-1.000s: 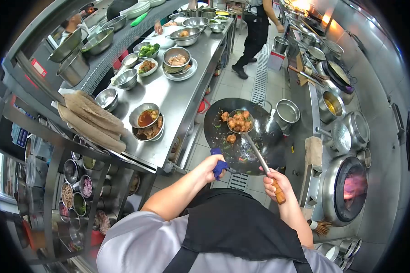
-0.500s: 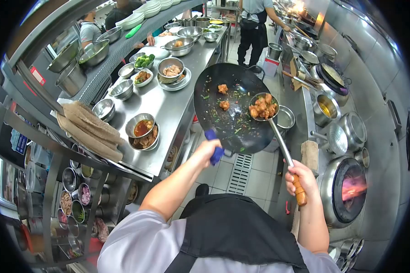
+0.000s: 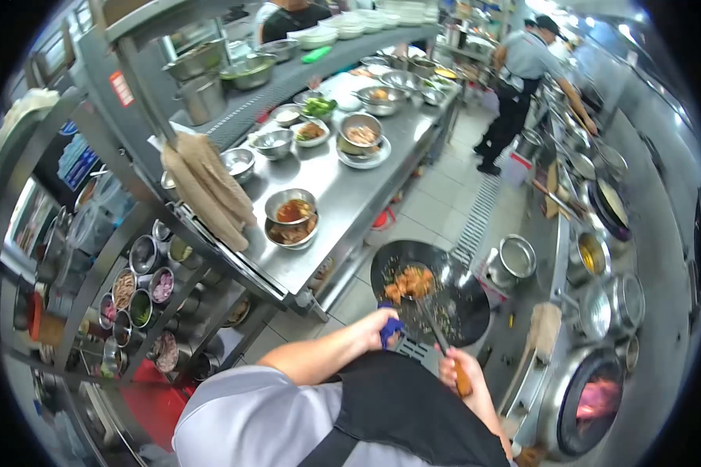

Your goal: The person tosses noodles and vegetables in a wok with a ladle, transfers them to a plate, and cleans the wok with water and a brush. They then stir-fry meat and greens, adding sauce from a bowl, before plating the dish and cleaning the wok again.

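My left hand (image 3: 375,328) is closed around a blue cloth (image 3: 391,331) at the near left edge of a black wok (image 3: 466,307). The wok's grip under the cloth is hidden. Wrapped round the wooden handle of a long metal ladle (image 3: 435,324) is my right hand (image 3: 463,370). The ladle reaches into the wok, its bowl among browned, fried-looking chunks (image 3: 410,283) in the wok's left part. Small chopped bits are scattered over the wok's inner surface. I hold the wok over the floor, between the counter and the stove.
On the left, a steel counter (image 3: 331,226) bears bowls of food, including stacked bowls with brown sauce (image 3: 294,210). A lit burner (image 3: 598,401) is at the lower right. A metal pot (image 3: 516,257) stands beyond the wok. Farther back, a co-worker (image 3: 526,74) reaches over the stoves.
The wok has come lower and closer to my body. The ladle has shifted left inside it, and the chunks now lie together. My view has turned somewhat left.
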A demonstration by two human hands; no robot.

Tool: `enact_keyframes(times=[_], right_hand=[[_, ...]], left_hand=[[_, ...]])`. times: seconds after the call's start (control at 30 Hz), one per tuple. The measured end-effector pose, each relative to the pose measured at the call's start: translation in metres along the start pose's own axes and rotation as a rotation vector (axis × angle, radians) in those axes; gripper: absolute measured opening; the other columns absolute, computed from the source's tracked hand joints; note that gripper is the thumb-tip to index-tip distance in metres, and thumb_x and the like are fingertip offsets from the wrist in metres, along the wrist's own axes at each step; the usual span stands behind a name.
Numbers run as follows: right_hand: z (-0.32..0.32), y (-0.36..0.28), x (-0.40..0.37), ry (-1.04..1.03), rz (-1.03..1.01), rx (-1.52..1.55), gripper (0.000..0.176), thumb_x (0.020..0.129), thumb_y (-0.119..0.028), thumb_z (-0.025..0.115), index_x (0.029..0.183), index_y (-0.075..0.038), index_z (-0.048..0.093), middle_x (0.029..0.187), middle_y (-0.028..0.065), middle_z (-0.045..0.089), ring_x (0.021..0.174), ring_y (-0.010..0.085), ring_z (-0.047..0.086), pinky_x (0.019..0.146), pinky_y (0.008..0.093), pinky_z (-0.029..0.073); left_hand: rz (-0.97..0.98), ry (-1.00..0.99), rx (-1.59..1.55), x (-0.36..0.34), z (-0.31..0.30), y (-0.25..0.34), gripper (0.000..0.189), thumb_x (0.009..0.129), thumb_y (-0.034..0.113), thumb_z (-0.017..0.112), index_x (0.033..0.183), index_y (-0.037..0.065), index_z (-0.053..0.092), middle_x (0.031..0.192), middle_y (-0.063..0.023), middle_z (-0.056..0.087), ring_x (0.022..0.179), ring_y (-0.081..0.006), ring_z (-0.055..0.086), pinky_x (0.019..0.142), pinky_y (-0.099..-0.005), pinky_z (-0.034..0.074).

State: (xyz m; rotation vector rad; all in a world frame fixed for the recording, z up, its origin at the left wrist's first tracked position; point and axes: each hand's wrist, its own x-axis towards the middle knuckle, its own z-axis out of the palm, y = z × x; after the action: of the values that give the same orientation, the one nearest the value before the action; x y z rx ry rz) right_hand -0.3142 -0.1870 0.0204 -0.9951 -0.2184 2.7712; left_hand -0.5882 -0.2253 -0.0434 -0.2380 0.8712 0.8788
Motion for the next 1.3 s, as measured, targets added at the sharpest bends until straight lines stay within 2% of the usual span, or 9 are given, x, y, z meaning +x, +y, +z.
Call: enact_keyframes(times=[0.07, 0.1, 0.33, 0.4, 0.53, 0.63, 0.8, 1.03, 1.3], right_hand=[[0.001, 0.0, -0.008, -0.022, 0.014, -0.002, 0.025, 0.091, -0.017, 0.048, 0.114, -0.009, 0.053, 0.061, 0.0008, 0.043, 0.043, 0.0133, 0.039, 0.037, 0.0281, 0.031], [0.005, -0.002, -0.013, -0.02, 0.014, 0.018, 0.024, 0.09, -0.016, 0.048, 0.113, -0.009, 0.052, 0.063, 0.0031, 0.045, 0.043, 0.0143, 0.041, 0.037, 0.0287, 0.032], [0.071, -0.038, -0.013, -0.081, -0.075, -0.111, 0.026, 0.09, -0.013, 0.047, 0.115, -0.007, 0.052, 0.06, 0.0036, 0.044, 0.041, 0.0159, 0.042, 0.035, 0.0303, 0.035], [0.103, -0.047, -0.012, -0.098, -0.123, -0.12, 0.029, 0.091, -0.014, 0.045, 0.118, -0.005, 0.051, 0.06, 0.0027, 0.045, 0.04, 0.0148, 0.042, 0.034, 0.0293, 0.035], [0.159, -0.076, -0.003, -0.188, -0.168, -0.065, 0.031, 0.091, -0.014, 0.044, 0.12, -0.005, 0.052, 0.06, 0.0035, 0.044, 0.04, 0.0158, 0.043, 0.034, 0.0303, 0.036], [0.188, -0.093, 0.009, -0.194, -0.245, -0.078, 0.036, 0.092, -0.014, 0.04, 0.126, -0.003, 0.046, 0.061, 0.004, 0.044, 0.039, 0.0158, 0.043, 0.033, 0.0304, 0.036], [0.221, -0.11, 0.03, -0.202, -0.312, -0.044, 0.038, 0.092, -0.014, 0.039, 0.128, -0.001, 0.043, 0.063, 0.0053, 0.046, 0.04, 0.0163, 0.045, 0.033, 0.0308, 0.037], [0.223, -0.111, 0.056, -0.116, -0.392, 0.021, 0.036, 0.091, -0.013, 0.04, 0.123, 0.0, 0.047, 0.062, 0.005, 0.047, 0.038, 0.016, 0.045, 0.032, 0.0308, 0.038], [0.195, -0.122, 0.065, 0.083, -0.415, -0.085, 0.025, 0.09, -0.013, 0.043, 0.11, -0.002, 0.053, 0.059, 0.004, 0.046, 0.039, 0.016, 0.044, 0.033, 0.0316, 0.038]], left_hand=[[0.018, -0.012, -0.016, -0.019, 0.001, -0.009, 0.018, 0.075, 0.018, 0.055, 0.063, 0.008, 0.045, 0.054, -0.006, 0.045, 0.041, -0.0166, 0.047, 0.033, -0.0265, 0.038], [-0.011, 0.018, -0.075, -0.021, -0.004, -0.01, 0.018, 0.076, 0.018, 0.056, 0.066, 0.004, 0.051, 0.052, -0.0066, 0.048, 0.038, -0.0181, 0.047, 0.031, -0.0277, 0.04], [0.204, -0.092, 0.0, -0.047, 0.001, 0.005, 0.01, 0.075, 0.018, 0.058, 0.072, 0.01, 0.053, 0.058, -0.0041, 0.05, 0.039, -0.0152, 0.045, 0.034, -0.0278, 0.036], [0.246, -0.021, 0.042, -0.065, 0.016, 0.022, 0.009, 0.076, 0.015, 0.056, 0.074, 0.008, 0.05, 0.058, -0.0032, 0.048, 0.042, -0.0132, 0.044, 0.034, -0.0245, 0.035], [0.25, -0.098, 0.048, -0.073, 0.016, 0.062, 0.011, 0.077, 0.014, 0.055, 0.078, 0.004, 0.052, 0.062, -0.0069, 0.053, 0.042, -0.015, 0.048, 0.034, -0.0264, 0.039], [0.282, -0.137, 0.086, -0.091, 0.02, 0.089, 0.014, 0.077, 0.015, 0.054, 0.079, 0.002, 0.053, 0.063, -0.0083, 0.054, 0.042, -0.0154, 0.049, 0.035, -0.0264, 0.04], [0.251, -0.157, 0.135, -0.106, 0.02, 0.142, 0.015, 0.077, 0.017, 0.055, 0.08, 0.002, 0.054, 0.063, -0.0086, 0.055, 0.041, -0.0155, 0.049, 0.035, -0.0263, 0.04], [0.219, -0.178, 0.256, -0.098, 0.018, 0.192, 0.013, 0.076, 0.019, 0.057, 0.08, 0.007, 0.053, 0.061, -0.0048, 0.052, 0.043, -0.014, 0.048, 0.039, -0.0265, 0.039], [0.185, -0.141, 0.232, -0.087, 0.025, 0.203, 0.011, 0.077, 0.017, 0.056, 0.08, 0.007, 0.052, 0.061, -0.0044, 0.051, 0.044, -0.0133, 0.048, 0.038, -0.0254, 0.038]])
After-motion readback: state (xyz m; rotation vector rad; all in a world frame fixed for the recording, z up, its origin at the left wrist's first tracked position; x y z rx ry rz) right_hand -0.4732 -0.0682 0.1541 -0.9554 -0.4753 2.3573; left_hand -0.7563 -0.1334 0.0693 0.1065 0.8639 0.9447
